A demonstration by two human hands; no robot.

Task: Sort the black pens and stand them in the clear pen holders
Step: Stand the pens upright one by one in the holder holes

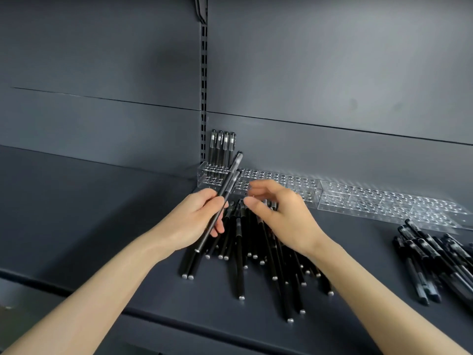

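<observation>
Two pens (230, 184) gripped in left hand (194, 219), long axis slanting up toward clear holder (212, 175) just beyond; right hand (279, 216) loose, empty, over pile (240, 252).

The left hand (197, 219) grips two black pens (225, 193), tilted up toward the clear holders (358, 198) — four pens (223, 147) stand in the leftmost one. The right hand (279, 213) hovers, fingers loosely curled, over the pile (256, 252) on the shelf (89, 213).

you face a dark grey metal shelf (76, 213), its matte back panel (332, 60) split by a slotted upright (203, 73).
</observation>
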